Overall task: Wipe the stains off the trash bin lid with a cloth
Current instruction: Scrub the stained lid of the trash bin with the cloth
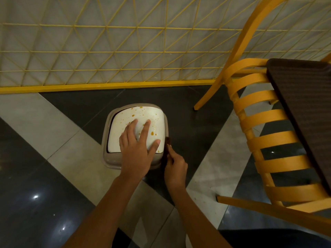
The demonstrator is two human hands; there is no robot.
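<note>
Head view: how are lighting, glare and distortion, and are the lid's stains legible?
Head view: dim, warm light; the wide lens bows the yellow fence and chair; small glare spots on the glossy floor; orange stains on the white lid read clearly around the left hand; the dark cloth in the right hand nearly blends into the floor.

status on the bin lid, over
Left hand flat on lid. Right hand grips cloth beside bin. Orange stains not yet wiped. Chair near, not blocking.

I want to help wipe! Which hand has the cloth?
The right hand: it pinches the dark cloth. The left hand lies flat on the lid.
</note>
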